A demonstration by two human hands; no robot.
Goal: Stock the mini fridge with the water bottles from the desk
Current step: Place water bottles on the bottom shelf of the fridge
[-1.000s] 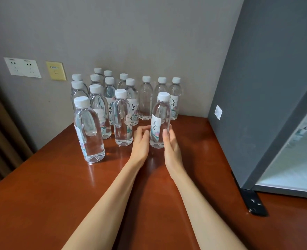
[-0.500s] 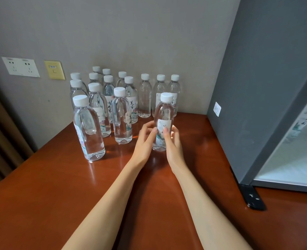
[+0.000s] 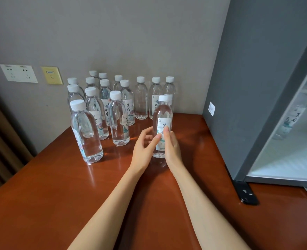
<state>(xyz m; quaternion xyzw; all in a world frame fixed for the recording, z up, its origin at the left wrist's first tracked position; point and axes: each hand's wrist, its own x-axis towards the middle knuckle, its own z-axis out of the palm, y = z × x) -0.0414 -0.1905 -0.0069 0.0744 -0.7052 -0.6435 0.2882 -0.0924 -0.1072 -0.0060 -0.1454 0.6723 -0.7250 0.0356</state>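
Both hands on one bottle, most stocking left

The left hand [image 3: 145,147] and right hand [image 3: 172,147] curl round a clear plastic, white-capped water bottle [image 3: 164,112], upright low at the glossy reddish-brown desk [image 3: 58,195]. More than a dozen matching bottles [image 3: 116,118] wait behind it. The grey mini fridge [image 3: 248,87] seems to hold about one.

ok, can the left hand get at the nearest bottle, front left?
Likely yes: only bare desk lies between the left hand and the front-left bottle, though it now helps grip the held bottle.
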